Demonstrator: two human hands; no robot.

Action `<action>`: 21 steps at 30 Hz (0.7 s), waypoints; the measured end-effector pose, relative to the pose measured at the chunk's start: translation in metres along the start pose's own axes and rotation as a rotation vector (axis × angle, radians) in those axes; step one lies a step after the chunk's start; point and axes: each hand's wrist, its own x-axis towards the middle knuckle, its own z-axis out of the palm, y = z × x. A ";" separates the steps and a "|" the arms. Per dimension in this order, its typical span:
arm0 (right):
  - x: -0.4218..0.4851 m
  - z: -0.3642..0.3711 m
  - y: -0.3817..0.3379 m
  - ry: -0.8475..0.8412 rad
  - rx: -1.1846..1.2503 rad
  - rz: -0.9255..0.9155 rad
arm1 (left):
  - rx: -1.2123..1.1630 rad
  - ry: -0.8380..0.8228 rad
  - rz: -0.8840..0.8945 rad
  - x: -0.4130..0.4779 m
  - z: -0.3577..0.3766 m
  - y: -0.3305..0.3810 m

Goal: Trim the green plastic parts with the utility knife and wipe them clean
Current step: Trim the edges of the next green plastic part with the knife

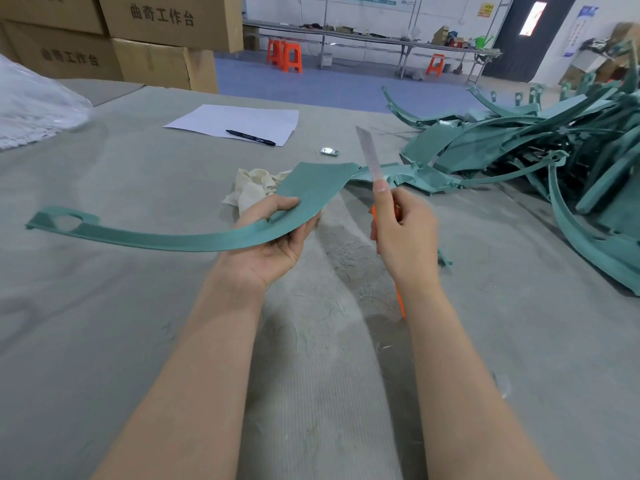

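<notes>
My left hand [273, 233] holds a long curved green plastic part [166, 235] near its wide end, with the thin end and its hole reaching far left above the table. My right hand [403, 230] grips an orange utility knife [371, 157] whose long blade points up and away, just right of the part's wide end. The blade is clear of the part. A crumpled cream cloth [251, 188] lies on the table behind my left hand. A heap of green plastic parts [540, 150] fills the right side.
Grey felt covers the table [138, 306], with shavings scattered under my hands. A white sheet [239, 123] with a black pen [250, 137] lies further back, beside a small silvery object [329, 151]. Cardboard boxes [138, 39] stand back left, a plastic bag [31, 105] far left.
</notes>
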 end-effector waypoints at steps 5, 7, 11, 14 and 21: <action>-0.002 0.002 0.002 -0.014 -0.070 -0.067 | -0.018 0.007 -0.006 -0.002 0.004 -0.003; -0.004 0.004 0.002 -0.022 -0.103 -0.090 | -0.028 0.015 -0.014 -0.003 0.005 -0.003; -0.004 0.006 0.003 -0.030 -0.141 -0.094 | -0.039 0.019 -0.028 -0.004 0.007 -0.004; -0.005 0.009 0.004 -0.047 -0.162 -0.118 | -0.056 0.012 -0.023 -0.003 0.007 -0.004; -0.010 0.016 0.001 -0.114 -0.143 -0.175 | -0.102 0.001 -0.014 -0.003 0.006 -0.005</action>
